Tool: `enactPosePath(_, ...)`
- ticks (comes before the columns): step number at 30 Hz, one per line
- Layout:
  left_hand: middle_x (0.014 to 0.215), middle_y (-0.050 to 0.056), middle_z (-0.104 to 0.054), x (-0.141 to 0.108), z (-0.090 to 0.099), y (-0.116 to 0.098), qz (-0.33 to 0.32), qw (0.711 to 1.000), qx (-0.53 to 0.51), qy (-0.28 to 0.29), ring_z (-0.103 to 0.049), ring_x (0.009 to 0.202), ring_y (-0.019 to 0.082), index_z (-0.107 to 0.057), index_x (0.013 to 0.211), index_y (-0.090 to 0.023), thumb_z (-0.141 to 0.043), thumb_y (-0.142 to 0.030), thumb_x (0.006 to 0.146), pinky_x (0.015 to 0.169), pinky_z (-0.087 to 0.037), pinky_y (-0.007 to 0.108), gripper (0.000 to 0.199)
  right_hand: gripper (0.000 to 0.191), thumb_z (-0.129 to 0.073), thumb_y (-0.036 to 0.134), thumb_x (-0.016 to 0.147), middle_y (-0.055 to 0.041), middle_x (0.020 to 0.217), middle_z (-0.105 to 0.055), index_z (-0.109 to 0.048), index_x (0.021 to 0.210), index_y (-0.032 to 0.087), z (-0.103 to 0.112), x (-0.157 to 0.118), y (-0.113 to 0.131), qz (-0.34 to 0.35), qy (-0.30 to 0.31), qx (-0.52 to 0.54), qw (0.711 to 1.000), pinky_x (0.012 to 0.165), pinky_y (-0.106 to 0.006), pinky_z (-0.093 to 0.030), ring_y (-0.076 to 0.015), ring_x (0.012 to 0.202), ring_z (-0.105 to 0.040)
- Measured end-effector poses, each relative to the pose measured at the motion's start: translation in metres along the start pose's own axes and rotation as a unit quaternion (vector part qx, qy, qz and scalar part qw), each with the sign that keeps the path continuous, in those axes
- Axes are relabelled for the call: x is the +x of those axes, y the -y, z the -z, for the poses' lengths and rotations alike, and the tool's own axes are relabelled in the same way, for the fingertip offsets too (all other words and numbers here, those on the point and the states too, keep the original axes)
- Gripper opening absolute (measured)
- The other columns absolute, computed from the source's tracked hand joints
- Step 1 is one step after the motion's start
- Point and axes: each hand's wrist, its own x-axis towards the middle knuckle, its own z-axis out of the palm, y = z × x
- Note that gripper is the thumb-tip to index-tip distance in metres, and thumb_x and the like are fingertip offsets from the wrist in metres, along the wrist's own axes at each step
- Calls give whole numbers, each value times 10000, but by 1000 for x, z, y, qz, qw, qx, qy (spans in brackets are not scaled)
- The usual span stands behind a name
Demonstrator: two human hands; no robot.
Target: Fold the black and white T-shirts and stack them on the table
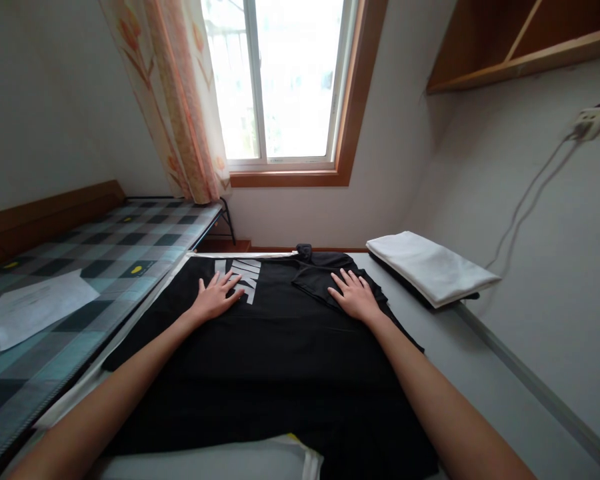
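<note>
A black T-shirt (280,360) with large pale lettering lies spread out before me, one side partly folded over near the far right. My left hand (216,295) rests flat on the shirt with its fingers spread, covering part of the lettering. On the folded sleeve area, my right hand (354,295) lies palm down, fingers apart. Neither hand grips the cloth. Beneath the shirt is a pale table (480,373), and a white edge shows along the shirt's left and far sides.
To the right, a folded white cloth (430,267) sits on top of something black. A checked mattress (155,230) on the left bears white papers (40,307). A window (290,87) and a flowered curtain (180,100) are ahead; a wooden shelf (530,63) hangs upper right.
</note>
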Motion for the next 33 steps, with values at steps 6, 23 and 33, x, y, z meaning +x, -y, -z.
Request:
enactPosePath(6,1610,14,-221,8,0,-6,17,1000,-14,-4,-123,1470,409,-341,1485,-403,-296,-734,880,1056,-86,769,691,629,-254,574,967,-51,1602,-258,-347,1515,277,-1,11,-7,9,-10,-1,1000,1170,-438,-173,-240,1467,-217)
enactPosePath(23,1554,45,-359,30,-5,-2,9,999,-6,-44,-272,1430,333,-448,1425,-355,-272,-624,944,1121,-180,641,578,632,-282,552,965,-80,1602,-255,-342,1517,251,2,38,-11,-2,17,-4,1000,1162,-461,-177,-256,1462,-224)
enactPosePath(33,1450,85,-500,85,20,63,45,995,75,-42,-425,1324,267,-508,1375,-232,-345,-158,898,1050,-343,412,510,413,-415,274,935,-96,1346,-594,-628,1289,258,20,67,-48,-28,-48,-14,998,1009,-452,-366,-281,1229,-510)
